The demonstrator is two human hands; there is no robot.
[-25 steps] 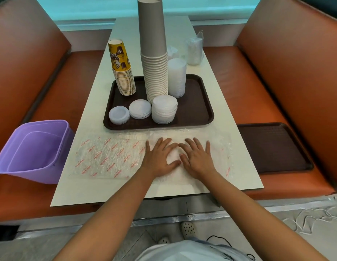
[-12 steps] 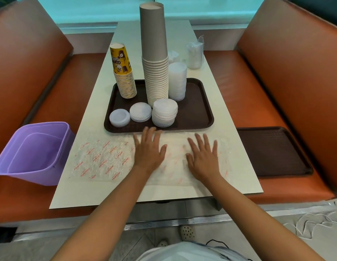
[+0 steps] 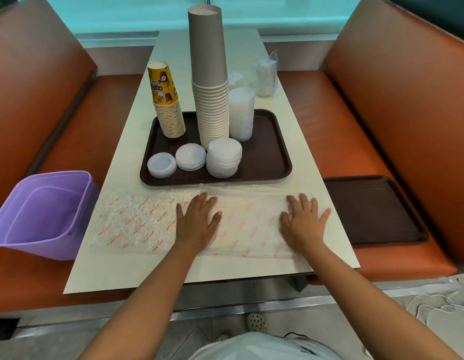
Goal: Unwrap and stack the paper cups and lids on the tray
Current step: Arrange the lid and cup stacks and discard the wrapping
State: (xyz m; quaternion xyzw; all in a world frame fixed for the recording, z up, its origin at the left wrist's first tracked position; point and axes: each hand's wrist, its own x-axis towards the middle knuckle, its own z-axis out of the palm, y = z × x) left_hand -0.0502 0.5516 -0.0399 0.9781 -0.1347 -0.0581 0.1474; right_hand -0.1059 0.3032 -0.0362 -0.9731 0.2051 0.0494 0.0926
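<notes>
Fingers straight and spread on both hands, nothing gripped. Left hand [image 3: 197, 224] and right hand [image 3: 303, 224] are pressed flat, well apart, on the plastic wrap [image 3: 137, 222] laid on the table [image 3: 173, 271]. Just beyond it, cup stacks [image 3: 212, 110] and lids [image 3: 224, 157] are stacked on the tray [image 3: 272, 152].

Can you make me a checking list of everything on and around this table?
Surface: pale table, plastic wrapper spread flat.
Job's things: brown tray holding yellow cups, grey cups, four lid stacks.
Clutter: wrapped lids behind the tray.
Hands: left hand and right hand press flat on the wrapper.
Cables: white cord on the floor.
Surroundings: purple bin, spare tray, orange benches.
</notes>
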